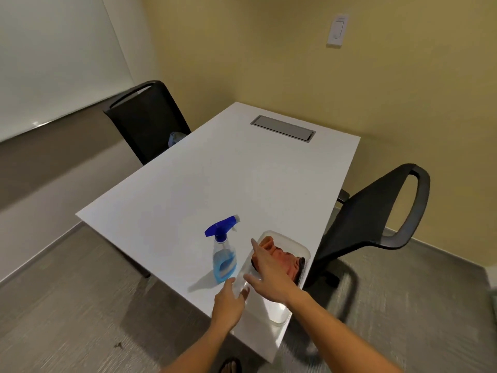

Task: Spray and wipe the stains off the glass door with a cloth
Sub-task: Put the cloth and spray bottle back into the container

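Now both open hands hover: right hand (271, 275) over cloth (282, 258), left hand (228, 302) near spray bottle (223, 254)

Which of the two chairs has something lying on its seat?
The chair at the table's far left side: a bluish item shows on its seat. The chair on the right shows nothing on it.

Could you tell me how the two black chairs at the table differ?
The left chair is pushed in against the white table with something blue on its seat; the right chair is turned away at an angle, its seat hidden. The left chair's back looks solid, the right chair's open. Both are black.
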`<state>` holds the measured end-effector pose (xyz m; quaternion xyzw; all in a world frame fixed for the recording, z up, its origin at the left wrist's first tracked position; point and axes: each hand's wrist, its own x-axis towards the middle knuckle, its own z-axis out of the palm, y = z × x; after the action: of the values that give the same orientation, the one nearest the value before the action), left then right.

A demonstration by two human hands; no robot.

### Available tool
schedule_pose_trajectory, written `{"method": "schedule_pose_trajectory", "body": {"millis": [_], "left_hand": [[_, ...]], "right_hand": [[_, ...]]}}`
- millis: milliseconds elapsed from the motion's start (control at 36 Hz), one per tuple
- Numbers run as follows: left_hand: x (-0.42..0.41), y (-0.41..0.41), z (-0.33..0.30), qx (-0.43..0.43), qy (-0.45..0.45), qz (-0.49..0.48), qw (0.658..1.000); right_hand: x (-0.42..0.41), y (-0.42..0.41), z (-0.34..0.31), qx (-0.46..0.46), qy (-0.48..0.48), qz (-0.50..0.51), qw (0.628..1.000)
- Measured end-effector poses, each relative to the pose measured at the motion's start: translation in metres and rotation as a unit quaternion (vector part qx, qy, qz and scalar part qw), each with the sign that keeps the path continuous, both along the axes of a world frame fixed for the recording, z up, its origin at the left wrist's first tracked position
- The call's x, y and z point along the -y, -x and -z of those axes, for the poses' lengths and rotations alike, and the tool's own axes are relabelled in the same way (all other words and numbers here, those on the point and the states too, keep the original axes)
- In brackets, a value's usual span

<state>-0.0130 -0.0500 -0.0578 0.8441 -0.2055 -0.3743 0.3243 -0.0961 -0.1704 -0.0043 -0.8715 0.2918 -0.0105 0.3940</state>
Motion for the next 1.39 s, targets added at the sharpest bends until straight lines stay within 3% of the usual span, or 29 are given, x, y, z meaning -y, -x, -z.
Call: {"method": "schedule_pose_trajectory", "body": {"millis": [250,833,944,1139,1278,1389], "left_hand": [[0.005,-0.022,0.007,-0.079,-0.004,-0.051,0.996],[0.0,-0.041,0.022,-0.2,0.031,-0.072,0.977],[-0.002,-0.044,0.022,-0.18,0.021,-0.031,0.983],[0.001,-0.042,0.015,-0.164,0.008,-0.048,0.985],[-0.005,-0.04,0.02,-0.091,0.028,0.02,0.995],[-0.006,-0.039,0.021,-0.077,0.035,0.018,0.996]], "right_hand": [[-0.006,-0.063,0.017,-0.011,-0.092,0.072,0.993],[-0.031,-0.109,0.035,-0.041,-0.073,0.208,0.975],[-0.031,-0.108,0.033,-0.016,-0.088,0.26,0.961],[-0.019,-0.087,0.004,0.103,-0.134,0.333,0.928],[-0.016,-0.062,-0.027,0.152,-0.077,0.385,0.907],[-0.019,-0.042,-0.041,0.179,-0.034,0.419,0.889]]}}
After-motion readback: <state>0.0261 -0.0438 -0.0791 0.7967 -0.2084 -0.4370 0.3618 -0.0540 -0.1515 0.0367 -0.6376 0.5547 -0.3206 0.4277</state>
